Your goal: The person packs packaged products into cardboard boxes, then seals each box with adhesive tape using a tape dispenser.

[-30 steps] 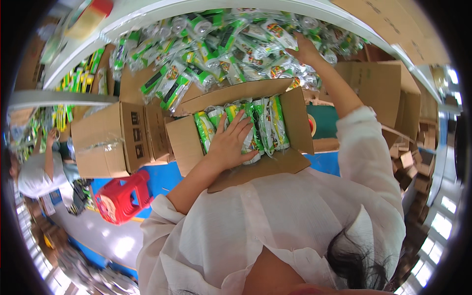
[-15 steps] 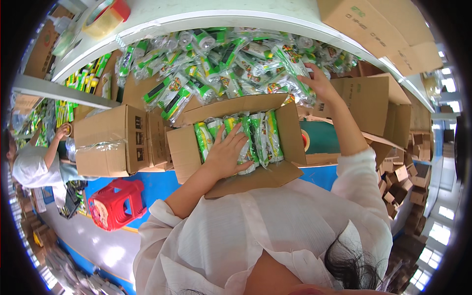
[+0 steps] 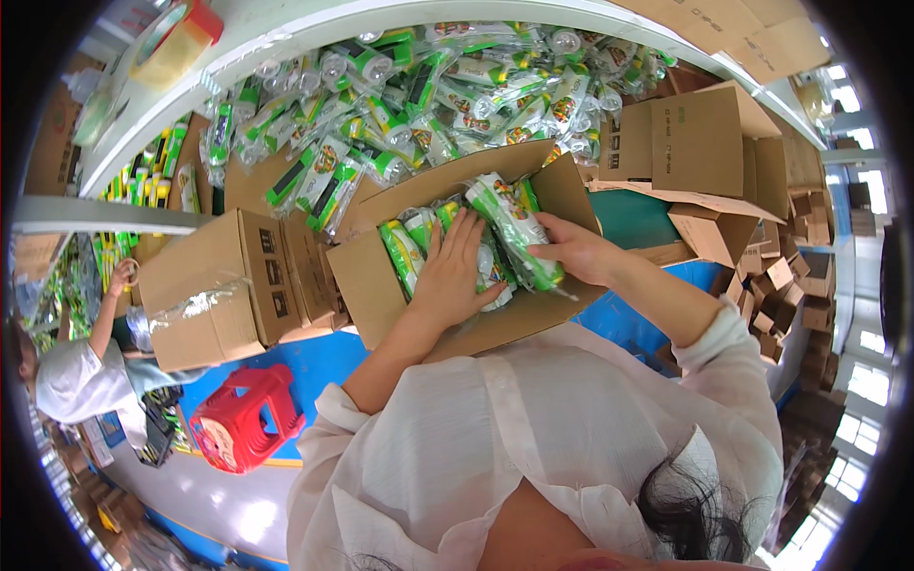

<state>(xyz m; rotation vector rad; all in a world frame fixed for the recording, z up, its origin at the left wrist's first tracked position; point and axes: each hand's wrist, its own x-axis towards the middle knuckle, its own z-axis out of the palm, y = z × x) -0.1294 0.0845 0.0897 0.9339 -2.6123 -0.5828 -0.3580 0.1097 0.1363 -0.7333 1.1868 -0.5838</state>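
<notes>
An open cardboard box (image 3: 376, 285) rests in front of me, holding green and white sealed packets. My left hand (image 3: 455, 271) lies flat with spread fingers on the packets inside it. My right hand (image 3: 574, 253) grips one green and white packet (image 3: 514, 228) and holds it over the box's right side. Behind the box, a big heap of the same packets (image 3: 428, 95) covers the white table.
A taped cardboard box (image 3: 224, 290) stands left of mine, and more open boxes (image 3: 700, 143) stand to the right. A red plastic stool (image 3: 243, 419) sits on the blue floor. Another person in white (image 3: 81, 371) works at far left. A tape roll (image 3: 176, 33) lies on the table edge.
My right hand came back from the packet heap holding one packet and brought it down over the box. My left hand stayed pressed on the packets inside.
</notes>
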